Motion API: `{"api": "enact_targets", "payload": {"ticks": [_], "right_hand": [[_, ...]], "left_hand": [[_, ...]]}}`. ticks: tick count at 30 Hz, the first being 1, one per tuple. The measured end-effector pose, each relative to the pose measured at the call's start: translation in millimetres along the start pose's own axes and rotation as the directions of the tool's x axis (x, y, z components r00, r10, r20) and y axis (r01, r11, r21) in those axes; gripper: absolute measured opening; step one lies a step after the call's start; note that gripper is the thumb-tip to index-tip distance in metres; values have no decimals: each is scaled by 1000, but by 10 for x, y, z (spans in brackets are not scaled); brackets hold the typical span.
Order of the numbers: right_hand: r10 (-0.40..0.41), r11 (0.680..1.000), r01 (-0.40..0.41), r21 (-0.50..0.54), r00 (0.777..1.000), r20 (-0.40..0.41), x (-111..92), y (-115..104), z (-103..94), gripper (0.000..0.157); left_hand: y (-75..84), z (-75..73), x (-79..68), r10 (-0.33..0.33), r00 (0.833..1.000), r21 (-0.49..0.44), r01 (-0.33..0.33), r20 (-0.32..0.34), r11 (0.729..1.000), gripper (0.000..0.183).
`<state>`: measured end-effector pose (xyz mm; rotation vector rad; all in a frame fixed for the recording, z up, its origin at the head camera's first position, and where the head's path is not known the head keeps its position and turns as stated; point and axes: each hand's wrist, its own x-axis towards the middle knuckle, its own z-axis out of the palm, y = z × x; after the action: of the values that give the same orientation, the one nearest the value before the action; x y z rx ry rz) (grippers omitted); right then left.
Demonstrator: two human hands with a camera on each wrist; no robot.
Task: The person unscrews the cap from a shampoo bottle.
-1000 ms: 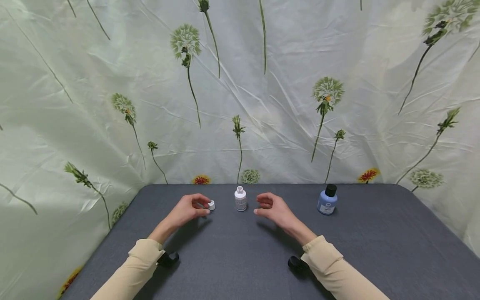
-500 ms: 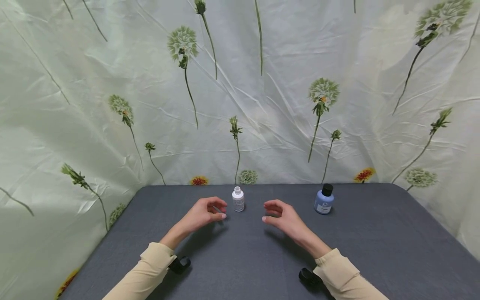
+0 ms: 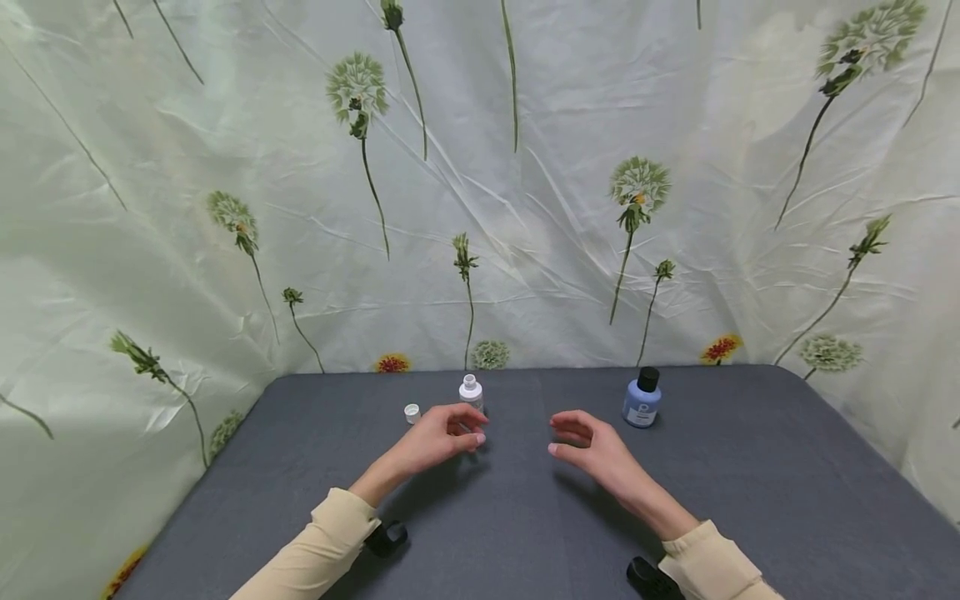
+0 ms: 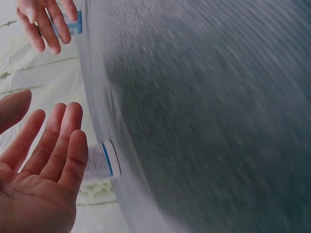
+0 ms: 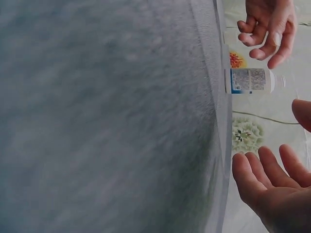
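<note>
A small white bottle (image 3: 470, 390) stands upright and uncapped near the back of the dark table. My left hand (image 3: 442, 437) hovers just in front of it, hiding its lower part; fingers are loosely bent, holding nothing. In the left wrist view, the bottle's printed side (image 4: 98, 162) shows behind my left fingertips. A white cap (image 3: 412, 413) lies to the left, behind that hand. My right hand (image 3: 596, 454) is in the air right of the bottle, fingers relaxed and nothing in it. The right wrist view shows the bottle (image 5: 250, 80) beyond my right hand (image 5: 274, 191).
A blue bottle with a black cap (image 3: 642, 400) stands upright at the back right, beyond my right hand. Behind the dark table (image 3: 517, 533) hangs a pale curtain (image 3: 570, 250) with printed flowers.
My left hand has moved right, from beside the cap to in front of the white bottle, uncovering the cap. My right hand has drawn away to the right and nearer. The view shifted slightly.
</note>
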<state>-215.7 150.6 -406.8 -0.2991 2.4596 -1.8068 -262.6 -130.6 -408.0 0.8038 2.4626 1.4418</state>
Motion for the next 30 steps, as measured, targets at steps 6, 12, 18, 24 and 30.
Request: {"api": "enact_targets", "payload": {"ticks": [6,12,18,24,30], "right_hand": [[49,999,-49,3,999,-14,-95,61,-115,46],[62,998,-62,31,998,7,-173,93,-269,48],[72,997,-72,9,997,-6,-233,128,-373,49],[100,995,-100,-11,995,-30,-272,152,-426,50],[118,993,-118,-18,992,-35,-346,174,-516,53]], "left_hand": [[75,147,88,25,999,-31,-25,22,999,30],[190,260,189,39,999,-24,-38,22,999,26],[328,324,276,15,1000,-55,-13,27,998,22],[289,379,386,8,1000,-47,-7,23,999,26],[240,459,528,11,999,-49,-9,30,999,30]]}}
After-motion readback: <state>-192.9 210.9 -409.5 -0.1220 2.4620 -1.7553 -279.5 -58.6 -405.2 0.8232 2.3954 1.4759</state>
